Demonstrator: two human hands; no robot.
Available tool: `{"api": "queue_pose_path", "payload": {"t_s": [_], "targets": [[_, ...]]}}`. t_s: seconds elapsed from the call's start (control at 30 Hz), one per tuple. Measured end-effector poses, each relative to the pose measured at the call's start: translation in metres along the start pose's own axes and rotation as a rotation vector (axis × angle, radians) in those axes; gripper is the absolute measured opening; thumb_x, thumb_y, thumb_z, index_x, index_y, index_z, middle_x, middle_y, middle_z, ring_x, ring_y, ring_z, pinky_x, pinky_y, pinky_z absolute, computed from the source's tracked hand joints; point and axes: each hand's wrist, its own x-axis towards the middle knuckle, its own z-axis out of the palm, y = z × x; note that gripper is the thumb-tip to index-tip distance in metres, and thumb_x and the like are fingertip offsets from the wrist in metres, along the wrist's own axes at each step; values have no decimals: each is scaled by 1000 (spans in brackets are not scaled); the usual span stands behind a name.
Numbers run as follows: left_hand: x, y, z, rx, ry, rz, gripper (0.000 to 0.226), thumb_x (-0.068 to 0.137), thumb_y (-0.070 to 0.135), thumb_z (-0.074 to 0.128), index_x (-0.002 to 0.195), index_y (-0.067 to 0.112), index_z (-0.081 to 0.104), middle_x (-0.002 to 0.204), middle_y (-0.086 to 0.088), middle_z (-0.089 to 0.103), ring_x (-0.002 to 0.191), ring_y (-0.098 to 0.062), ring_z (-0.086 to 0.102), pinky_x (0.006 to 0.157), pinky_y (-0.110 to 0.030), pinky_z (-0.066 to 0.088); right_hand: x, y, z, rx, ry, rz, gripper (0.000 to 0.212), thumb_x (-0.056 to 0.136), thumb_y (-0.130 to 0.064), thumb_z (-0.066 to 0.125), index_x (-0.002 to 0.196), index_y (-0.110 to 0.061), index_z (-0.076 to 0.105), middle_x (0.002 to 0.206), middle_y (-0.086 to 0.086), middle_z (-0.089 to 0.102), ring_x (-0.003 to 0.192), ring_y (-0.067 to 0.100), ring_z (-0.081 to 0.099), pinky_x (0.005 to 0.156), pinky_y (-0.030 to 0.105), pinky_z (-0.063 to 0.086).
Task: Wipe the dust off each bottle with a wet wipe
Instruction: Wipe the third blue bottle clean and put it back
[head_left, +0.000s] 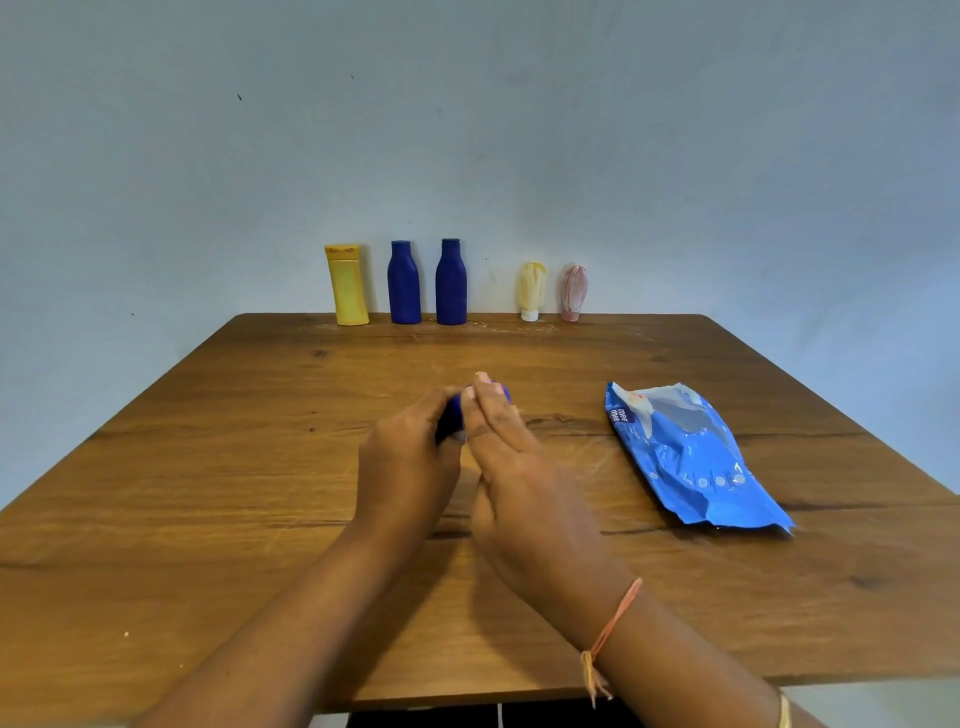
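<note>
A single wide-angle view sits at the person's head, above the near edge of the square brown wooden counter (260, 519), facing forward and tilted down across it. The near half of the counter lies close under the lens; its far edge, carrying a row of five small plastic bottles (451, 283), meets the pale blue-grey wall (467, 130), which fills the upper frame.

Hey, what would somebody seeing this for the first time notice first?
Probably the two hands meeting over the wooden table: the left hand grips a dark blue bottle while the right hand presses against it. Then the bright blue wipes pack lying to their right, and the row standing along the far edge: a yellow bottle, two blue bottles and two small streaked tubes.
</note>
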Motion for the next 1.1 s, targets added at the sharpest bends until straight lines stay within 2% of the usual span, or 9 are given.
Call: {"api": "queue_pose_path", "payload": {"t_s": [0.13, 0.27, 0.4, 0.5, 0.67, 0.83, 0.93, 1.0, 1.1], "targets": [[2, 5, -3, -37, 2, 26, 17, 90, 19, 56, 102, 26, 67, 59, 23, 48, 57, 2, 51, 50, -9, 34, 6, -3, 0, -51, 15, -67, 62, 81, -5, 28, 143, -1, 24, 153, 12, 17, 140, 16, 4, 111, 32, -2], [3, 3, -4, -59, -37, -24, 34, 80, 17, 68, 112, 26, 63, 82, 20, 60, 75, 2, 58, 67, -10, 41, 20, 5, -15, -46, -10, 78, 56, 90, -7, 31, 146, -10, 20, 155, 3, 15, 143, 14, 11, 116, 23, 6], [12, -1, -4, -421, -75, -433, 32, 77, 13, 72, 104, 24, 59, 100, 9, 64, 99, -10, 59, 85, -30, 47, 24, 26, -22, 556, 94, 565, 45, 90, 4, 39, 130, -14, 50, 137, -2, 49, 116, 8, 50, 99, 22, 40], [20, -2, -7, -864, -74, -711, 25, 79, 6, 68, 95, 21, 57, 102, -4, 67, 97, -19, 65, 79, -40, 55, 23, 45, -16, 1140, 244, 922, 43, 83, 14, 32, 101, -9, 63, 115, 12, 61, 102, 22, 59, 90, 35, 51], [24, -1, -7, -1125, -70, -866, 17, 83, 4, 62, 96, 13, 56, 96, -11, 68, 90, -22, 67, 70, -40, 55, 23, 52, -10, 1398, 355, 1000, 44, 82, 14, 29, 110, 0, 59, 115, 16, 62, 104, 26, 60, 79, 30, 51], [26, 0, -9, -1214, -28, -972, 16, 83, 5, 62, 96, 10, 54, 89, -15, 68, 82, -24, 67, 74, -44, 55, 10, 34, -3, 731, 303, 429, 40, 89, 5, 42, 119, -14, 60, 123, -4, 59, 116, 5, 52, 94, 11, 40], [26, -1, -8, -1197, -11, -1006, 22, 83, 6, 64, 102, 7, 54, 93, -17, 67, 83, -25, 67, 72, -42, 55, 2, 34, 15, 40, 93, 29, 50, 88, -7, 32, 137, -6, 42, 142, 7, 44, 135, 18, 34, 111, 25, 26], [25, -1, -8, -1174, -2, -1016, 24, 82, 6, 65, 104, 7, 54, 95, -18, 68, 84, -25, 68, 70, -40, 56, -1, 42, 24, -279, 9, -62, 54, 87, -21, 31, 135, 0, 42, 138, 15, 46, 128, 33, 42, 105, 43, 38], [20, -2, -7, -1130, -29, -976, 20, 83, 7, 64, 100, 10, 55, 95, -16, 68, 85, -24, 68, 66, -36, 58, 4, 39, 22, -379, -29, -17, 60, 91, -36, 32, 140, -2, 33, 126, 12, 51, 103, 28, 53, 87, 40, 50]]}}
